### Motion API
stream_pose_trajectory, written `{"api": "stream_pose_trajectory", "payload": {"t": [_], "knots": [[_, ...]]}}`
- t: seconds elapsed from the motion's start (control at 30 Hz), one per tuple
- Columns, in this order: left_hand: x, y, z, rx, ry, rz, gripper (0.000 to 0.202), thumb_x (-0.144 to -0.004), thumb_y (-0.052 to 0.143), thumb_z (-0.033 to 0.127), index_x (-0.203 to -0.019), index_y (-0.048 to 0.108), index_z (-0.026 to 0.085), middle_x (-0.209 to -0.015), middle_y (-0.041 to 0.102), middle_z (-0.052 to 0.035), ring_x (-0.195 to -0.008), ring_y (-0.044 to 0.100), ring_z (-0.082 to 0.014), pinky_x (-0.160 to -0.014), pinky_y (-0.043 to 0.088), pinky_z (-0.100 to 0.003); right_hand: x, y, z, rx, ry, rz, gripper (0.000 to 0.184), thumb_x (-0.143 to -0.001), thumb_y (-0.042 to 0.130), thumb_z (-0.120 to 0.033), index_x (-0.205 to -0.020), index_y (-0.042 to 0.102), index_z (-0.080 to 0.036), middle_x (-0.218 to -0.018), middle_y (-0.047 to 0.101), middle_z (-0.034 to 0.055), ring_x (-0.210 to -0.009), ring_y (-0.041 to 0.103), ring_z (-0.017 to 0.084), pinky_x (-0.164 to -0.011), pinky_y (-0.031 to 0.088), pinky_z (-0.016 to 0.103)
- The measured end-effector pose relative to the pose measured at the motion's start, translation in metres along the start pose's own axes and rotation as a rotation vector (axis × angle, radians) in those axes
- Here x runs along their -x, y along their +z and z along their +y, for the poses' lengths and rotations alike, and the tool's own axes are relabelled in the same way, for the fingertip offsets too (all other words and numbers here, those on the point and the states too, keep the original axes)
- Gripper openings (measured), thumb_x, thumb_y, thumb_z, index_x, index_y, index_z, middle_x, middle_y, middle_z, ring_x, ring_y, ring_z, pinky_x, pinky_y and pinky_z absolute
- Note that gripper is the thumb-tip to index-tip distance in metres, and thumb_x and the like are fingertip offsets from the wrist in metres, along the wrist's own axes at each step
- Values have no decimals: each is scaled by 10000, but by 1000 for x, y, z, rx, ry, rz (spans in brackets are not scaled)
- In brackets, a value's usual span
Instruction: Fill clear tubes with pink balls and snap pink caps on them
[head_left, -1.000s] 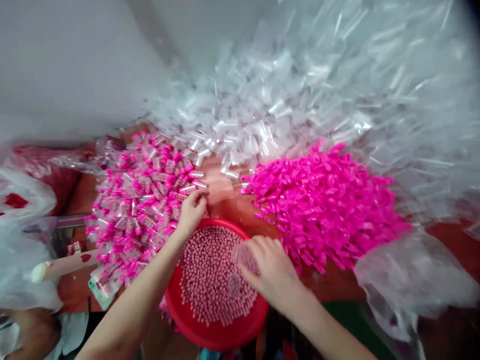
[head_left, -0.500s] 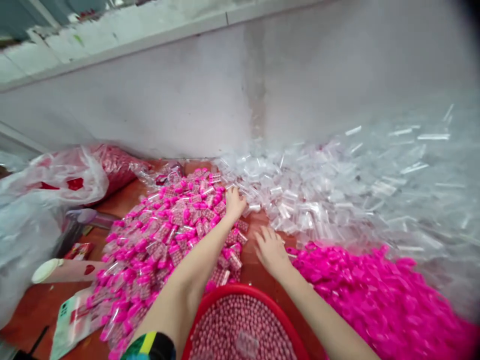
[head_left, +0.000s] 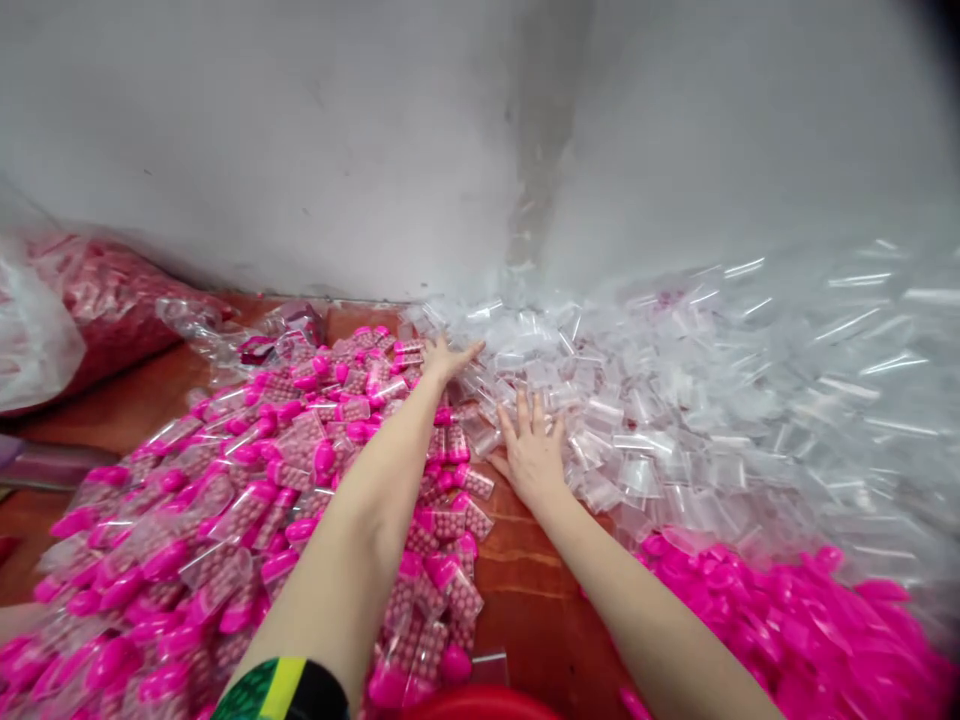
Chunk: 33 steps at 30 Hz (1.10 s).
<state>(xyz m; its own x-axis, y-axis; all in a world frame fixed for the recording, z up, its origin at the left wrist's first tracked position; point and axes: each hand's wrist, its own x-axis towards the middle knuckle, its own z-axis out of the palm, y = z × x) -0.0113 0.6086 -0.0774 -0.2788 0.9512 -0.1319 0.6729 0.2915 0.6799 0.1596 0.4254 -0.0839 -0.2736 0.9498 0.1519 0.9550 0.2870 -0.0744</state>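
Note:
My left hand (head_left: 448,358) reaches to the far end of the filled containers, its thumb stretched out over the edge of the clear ones. Beneath that arm spreads a heap of small clear containers with pink caps (head_left: 292,450), filled with pink beads. My right hand (head_left: 534,460) is open, fingers spread against the near edge of a pile of empty clear plastic containers (head_left: 637,475). Neither hand visibly grips anything. Loose bright pink caps (head_left: 780,620) lie in a pile to the right of my right forearm.
At the bottom edge shows the rim of a red basin (head_left: 480,703). A plastic bag of red material (head_left: 112,310) lies at the left. A grey-white wall (head_left: 360,150) rises behind the piles. Reddish-brown surface (head_left: 525,570) shows between the heaps.
Both hands have moved farther out toward the wall, and my right fingers now spread onto the clear containers. The view has shifted closer, leaving only the basin's rim visible.

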Motion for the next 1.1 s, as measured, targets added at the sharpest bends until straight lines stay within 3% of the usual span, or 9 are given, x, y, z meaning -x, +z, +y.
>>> {"api": "stream_pose_trajectory", "payload": {"t": [0.1,0.27,0.37,0.5,0.6,0.73,0.87,1.1], "knots": [[14,19,11,12,-20,-5,1132,-608,706,796,-1542,362,257,-1586,326,-198,-1460,296,-450,-1159,283,-533,-11,7,-2,5,96,9,842,-864,677,-504,-1566,326,-200,-1668,118,245,-1504,167,475,-1057,211,781],[50,44,24,210,-49,94,816,-656,757,670,-1368,596,305,-1447,451,-139,-1354,433,-411,-1106,357,-496,-23,7,4,44,268,20,811,-873,659,-469,-1560,326,-191,-1651,202,243,-1451,277,461,-1024,290,740],[63,56,26,417,-57,102,564,-666,796,538,-1158,719,271,-1349,519,-106,-1229,554,-317,-1065,412,-412,-25,0,15,38,287,-8,863,-865,665,-443,-1573,271,-145,-1626,269,254,-1391,366,437,-991,373,666],[79,66,42,573,-27,40,344,-710,755,419,-983,749,210,-1176,637,-70,-1074,626,-220,-991,458,-311,-23,-13,32,13,255,-59,873,-859,655,-403,-1548,256,-47,-1587,334,283,-1369,399,392,-1005,397,585],[97,64,63,705,-28,-43,337,-681,741,380,-944,741,168,-979,700,-51,-980,641,-221,-928,484,-318,-16,-23,42,-35,248,-89,785,-866,637,-447,-1480,359,-43,-1533,428,257,-1325,437,362,-1022,397,563],[117,58,86,920,-93,-90,376,-560,792,328,-879,729,140,-852,692,-29,-795,624,-185,-809,503,-323,-4,-34,56,-53,208,-81,887,-833,675,-516,-1490,308,-45,-1527,443,208,-1336,415,341,-1084,355,567],[141,45,108,1076,-152,-107,346,-496,837,290,-799,727,165,-754,670,8,-687,578,-150,-699,497,-303,13,-55,66,-45,182,-17,923,-858,651,-545,-1528,239,-60,-1526,450,190,-1358,392,346,-1052,397,508],[192,10,153,1174,-24,-102,314,-577,854,239,-858,738,158,-780,693,12,-740,601,-148,-851,531,-378,45,-122,79,-2,149,47,837,-908,597,-554,-1536,259,-116,-1584,383,190,-1417,330,343,-1080,345,518]]}}
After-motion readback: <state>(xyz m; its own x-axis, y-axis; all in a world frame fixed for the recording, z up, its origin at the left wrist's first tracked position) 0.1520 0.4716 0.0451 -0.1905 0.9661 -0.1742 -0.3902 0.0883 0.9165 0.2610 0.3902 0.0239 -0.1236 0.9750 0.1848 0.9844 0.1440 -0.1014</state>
